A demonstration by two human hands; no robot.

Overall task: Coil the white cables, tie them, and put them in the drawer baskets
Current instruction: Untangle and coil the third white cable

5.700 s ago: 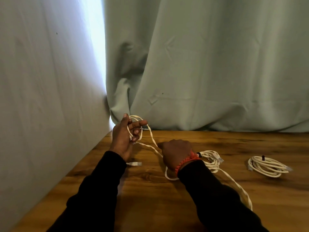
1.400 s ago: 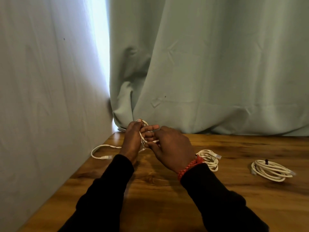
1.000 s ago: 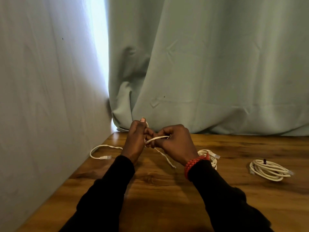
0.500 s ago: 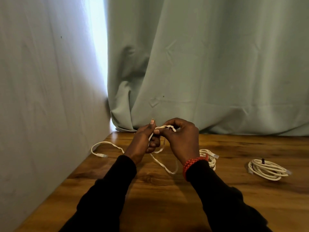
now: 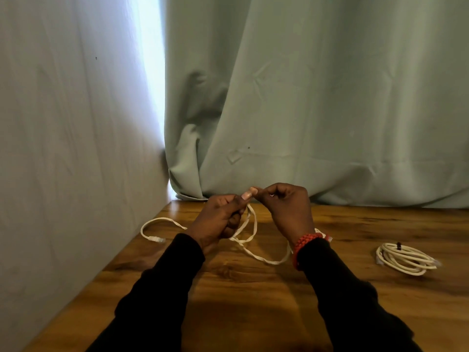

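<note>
White cable [image 5: 250, 226] held up over wooden table [image 5: 253, 288] by both hands; pinched between thumb and fingers of left hand [image 5: 219, 219], top of loop pinched by curled fingers of right hand [image 5: 288, 210]; loops hung down between hands, slack draped onto table near right wrist; plug end [image 5: 156, 239] laid out left, near wall. Tied coil [image 5: 406, 259] parked well off to right, dark tie round it; another coil mostly hidden behind red bracelet [image 5: 305, 246]. Grey-green curtain [image 5: 317, 97] hung behind table.
</note>
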